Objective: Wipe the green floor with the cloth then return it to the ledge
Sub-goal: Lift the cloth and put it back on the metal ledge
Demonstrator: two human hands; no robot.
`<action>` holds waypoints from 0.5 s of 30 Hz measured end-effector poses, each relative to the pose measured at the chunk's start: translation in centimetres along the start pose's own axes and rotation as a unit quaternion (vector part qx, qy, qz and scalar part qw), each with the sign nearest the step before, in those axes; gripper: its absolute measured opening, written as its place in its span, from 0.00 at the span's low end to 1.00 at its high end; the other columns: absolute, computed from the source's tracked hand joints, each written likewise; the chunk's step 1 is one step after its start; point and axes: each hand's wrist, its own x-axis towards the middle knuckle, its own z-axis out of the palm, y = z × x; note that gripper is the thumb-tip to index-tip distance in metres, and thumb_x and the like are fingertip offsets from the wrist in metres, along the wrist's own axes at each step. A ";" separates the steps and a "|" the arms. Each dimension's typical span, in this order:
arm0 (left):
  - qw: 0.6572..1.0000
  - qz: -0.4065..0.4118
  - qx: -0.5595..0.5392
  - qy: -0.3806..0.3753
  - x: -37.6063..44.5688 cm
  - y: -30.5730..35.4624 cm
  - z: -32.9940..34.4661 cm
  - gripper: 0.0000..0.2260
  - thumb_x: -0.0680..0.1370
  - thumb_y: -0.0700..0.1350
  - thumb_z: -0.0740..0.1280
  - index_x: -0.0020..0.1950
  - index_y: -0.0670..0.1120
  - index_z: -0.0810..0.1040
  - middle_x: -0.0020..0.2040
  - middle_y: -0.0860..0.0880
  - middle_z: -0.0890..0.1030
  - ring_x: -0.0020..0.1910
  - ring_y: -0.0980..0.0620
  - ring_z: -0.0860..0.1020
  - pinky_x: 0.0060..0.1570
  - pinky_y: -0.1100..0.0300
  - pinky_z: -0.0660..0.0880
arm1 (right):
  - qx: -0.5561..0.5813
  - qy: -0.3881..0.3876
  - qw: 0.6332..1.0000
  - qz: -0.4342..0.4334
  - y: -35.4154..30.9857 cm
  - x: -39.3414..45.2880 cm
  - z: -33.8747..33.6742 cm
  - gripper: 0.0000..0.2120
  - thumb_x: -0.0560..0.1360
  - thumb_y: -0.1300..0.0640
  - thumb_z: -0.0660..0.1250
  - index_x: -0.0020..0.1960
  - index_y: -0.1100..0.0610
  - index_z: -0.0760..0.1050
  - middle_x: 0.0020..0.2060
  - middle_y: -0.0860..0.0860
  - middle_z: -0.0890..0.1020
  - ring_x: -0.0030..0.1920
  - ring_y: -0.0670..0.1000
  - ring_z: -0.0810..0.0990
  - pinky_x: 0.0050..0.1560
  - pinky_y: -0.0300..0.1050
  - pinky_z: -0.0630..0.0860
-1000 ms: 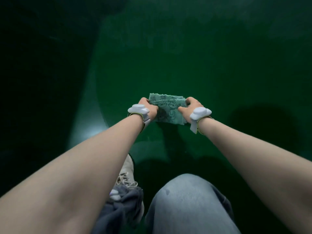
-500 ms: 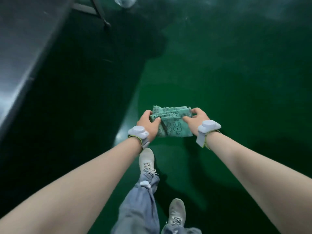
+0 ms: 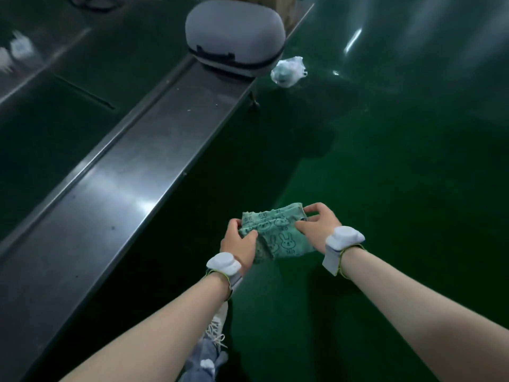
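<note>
A folded light-green cloth (image 3: pixel 278 235) printed with rabbits is held in the air in front of me, above the green floor (image 3: pixel 385 188). My left hand (image 3: pixel 239 244) grips its left edge and my right hand (image 3: pixel 319 226) pinches its right edge. Both wrists carry white bands. A long dark metal ledge (image 3: pixel 115 188) runs diagonally on the left, close beside my left hand and higher than the floor.
A grey rounded hard case (image 3: pixel 234 37) stands on the far end of the ledge. A crumpled clear plastic bag (image 3: pixel 287 70) lies on the floor just beyond it. My pale shoe (image 3: pixel 217 326) and jeans leg are below my arms.
The view has risen from a low crouch, so the ledge and grey case have come into sight. Both hands have kept hold of the cloth, now farther above the floor.
</note>
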 end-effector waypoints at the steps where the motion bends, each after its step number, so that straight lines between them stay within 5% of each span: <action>1: 1.000 0.001 -0.011 0.014 1.3 0.0 -1.1 0.08 0.77 0.53 0.67 0.54 0.59 0.73 0.43 0.57 0.82 0.37 0.55 0.82 0.38 0.55 0.81 | -0.010 0.005 1.000 -0.012 -1.3 0.7 1.5 0.15 0.69 0.51 0.73 0.54 0.44 0.73 0.40 0.46 0.84 0.37 0.49 0.85 0.40 0.51 0.84; 4: 0.998 0.010 -0.030 0.060 6.0 -0.7 -6.1 0.07 0.77 0.54 0.67 0.53 0.60 0.72 0.41 0.58 0.82 0.33 0.60 0.81 0.35 0.56 0.81 | -0.023 0.008 0.999 -0.039 -6.3 3.2 7.7 0.15 0.68 0.49 0.71 0.53 0.42 0.73 0.35 0.42 0.83 0.37 0.47 0.84 0.41 0.50 0.83; 9: 0.992 0.008 -0.055 0.114 14.5 -1.6 -17.6 0.06 0.79 0.53 0.67 0.54 0.59 0.72 0.45 0.62 0.80 0.36 0.68 0.79 0.25 0.76 0.69 | -0.033 -0.001 0.993 -0.115 -17.0 6.5 19.2 0.15 0.71 0.51 0.70 0.56 0.43 0.73 0.38 0.41 0.82 0.39 0.47 0.83 0.38 0.46 0.82; 12: 0.989 -0.001 -0.053 0.139 17.3 -2.3 -23.0 0.06 0.79 0.53 0.67 0.54 0.59 0.71 0.46 0.61 0.79 0.38 0.63 0.80 0.27 0.74 0.71 | -0.042 -0.017 0.986 -0.160 -22.1 7.3 23.8 0.15 0.74 0.54 0.71 0.59 0.48 0.73 0.44 0.43 0.83 0.41 0.49 0.83 0.41 0.48 0.82; 15: 0.987 -0.038 -0.027 0.155 20.5 -4.0 -28.3 0.09 0.78 0.55 0.67 0.55 0.56 0.72 0.45 0.60 0.79 0.42 0.59 0.79 0.37 0.61 0.73 | -0.088 -0.039 0.978 -0.184 -27.2 8.5 29.0 0.15 0.76 0.58 0.70 0.61 0.53 0.74 0.53 0.51 0.83 0.49 0.55 0.82 0.50 0.53 0.81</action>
